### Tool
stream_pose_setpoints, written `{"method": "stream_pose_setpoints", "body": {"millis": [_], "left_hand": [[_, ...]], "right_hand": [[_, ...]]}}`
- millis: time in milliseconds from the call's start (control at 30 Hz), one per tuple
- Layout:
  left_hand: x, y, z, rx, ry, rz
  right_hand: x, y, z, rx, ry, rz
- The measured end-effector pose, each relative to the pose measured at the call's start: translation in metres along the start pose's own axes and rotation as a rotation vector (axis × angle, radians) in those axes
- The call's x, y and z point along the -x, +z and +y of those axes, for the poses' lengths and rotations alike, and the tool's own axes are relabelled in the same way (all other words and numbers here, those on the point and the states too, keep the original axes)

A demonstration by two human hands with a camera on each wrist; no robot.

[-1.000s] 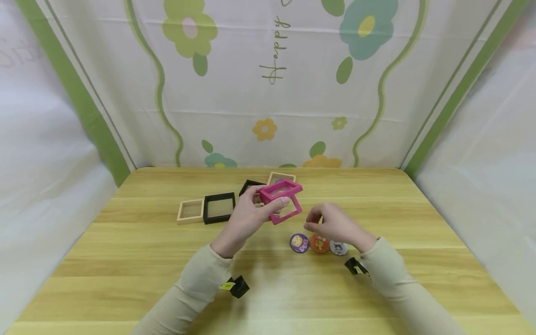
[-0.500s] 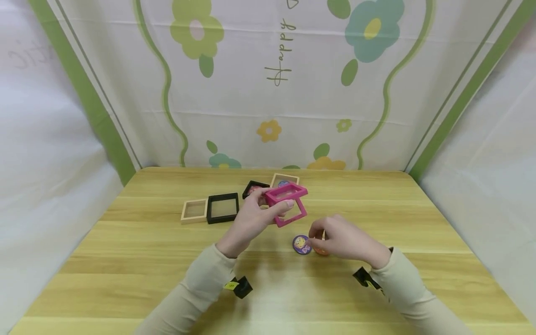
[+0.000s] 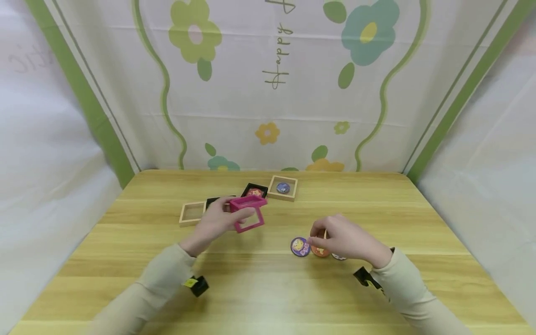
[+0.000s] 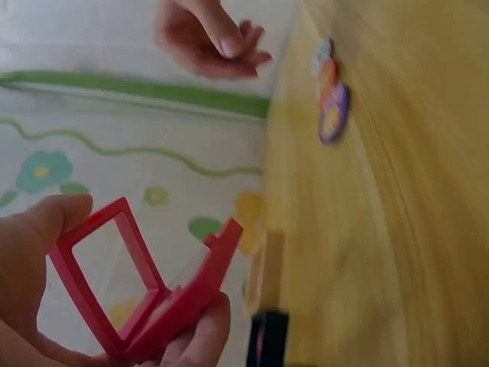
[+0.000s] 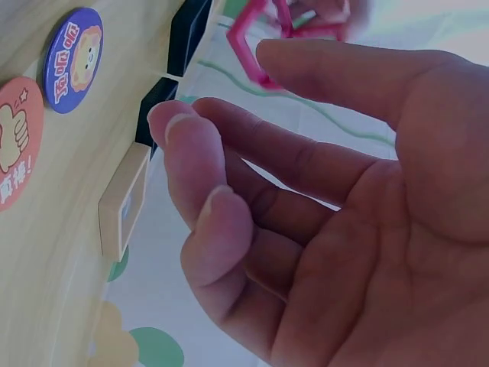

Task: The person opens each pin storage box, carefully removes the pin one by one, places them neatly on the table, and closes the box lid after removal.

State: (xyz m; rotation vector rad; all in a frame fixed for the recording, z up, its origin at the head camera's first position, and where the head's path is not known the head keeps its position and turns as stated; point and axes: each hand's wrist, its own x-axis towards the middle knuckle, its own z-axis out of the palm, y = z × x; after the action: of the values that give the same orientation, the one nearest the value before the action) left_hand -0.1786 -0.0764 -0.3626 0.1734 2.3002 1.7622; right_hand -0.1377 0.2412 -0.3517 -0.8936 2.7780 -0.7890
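My left hand (image 3: 214, 221) holds a pink hinged display frame (image 3: 241, 204) above the table. Its two halves stand spread apart, as the left wrist view shows on the pink frame (image 4: 183, 317); nothing is visible inside. My right hand (image 3: 347, 238) hovers over a row of round badges, thumb and fingertips apart and loosely curled, with nothing between them in the right wrist view. The purple badge (image 3: 300, 247) lies flat at the row's left end. Beside it is an orange badge (image 3: 320, 252), partly covered by my fingers. A white badge (image 3: 339, 257) is mostly hidden under the hand.
Farther back stand a black frame (image 3: 264, 194) with a red badge and a light wooden frame (image 3: 280, 197) with a blue badge. On the left are another wooden frame (image 3: 182, 218) and a black frame (image 3: 212, 201), partly behind my left hand. A patterned curtain (image 3: 238, 93) encloses the table.
My left hand has carried the pink frame leftward, uncovering the frames at the back. My right hand has come down slightly, closer over the badges, then stayed nearly still.
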Motion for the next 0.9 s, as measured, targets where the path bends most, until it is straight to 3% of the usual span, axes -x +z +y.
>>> {"method": "stream_pose_setpoints", "body": {"millis": [167,367,500,733,900], "left_hand": [[0.007,-0.045,-0.013,-0.043,-0.072,-0.016],[0.014,-0.082,-0.024,-0.069,-0.123,-0.082],[0.019,-0.099,-0.031,-0.046,-0.136,-0.119],[0.030,-0.121,-0.044,-0.125,-0.174,-0.161],[0.033,-0.133,-0.052,-0.123,-0.198,-0.191]], "right_hand": [[0.002,0.000,0.001,-0.018,0.010,0.005],[0.004,-0.001,0.005,-0.020,0.041,0.005],[0.004,-0.002,0.007,-0.028,0.047,-0.005],[0.001,-0.004,0.009,-0.032,0.023,-0.008],[0.000,-0.004,0.009,-0.019,0.028,-0.013]]}}
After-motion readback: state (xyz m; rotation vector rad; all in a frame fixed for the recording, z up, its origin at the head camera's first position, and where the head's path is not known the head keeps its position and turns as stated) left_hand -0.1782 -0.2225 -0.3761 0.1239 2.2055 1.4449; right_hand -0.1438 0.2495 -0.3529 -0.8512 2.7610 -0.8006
